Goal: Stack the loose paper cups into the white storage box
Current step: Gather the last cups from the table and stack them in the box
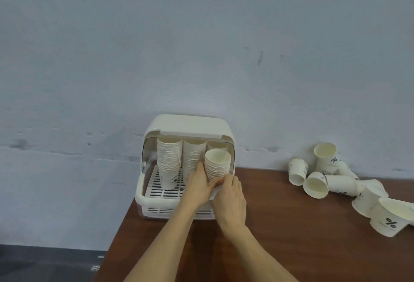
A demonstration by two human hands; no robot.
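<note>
Gripping cup stack (217, 165), apparently both hands.

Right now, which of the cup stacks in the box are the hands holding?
The front right stack, shorter and nearer the opening. Both hands, left hand and right hand, clasp its base; the others stand untouched behind.

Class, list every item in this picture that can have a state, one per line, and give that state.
White storage box: lid raised, front open.
Back stacks: upright, nested, inside the box.
Front stack: upright, held at its base by both hands.
Left hand: grip closed on front stack.
Right hand: grip closed on front stack.
Loose paper cups: mostly tipped over on the table, unstacked.
</note>
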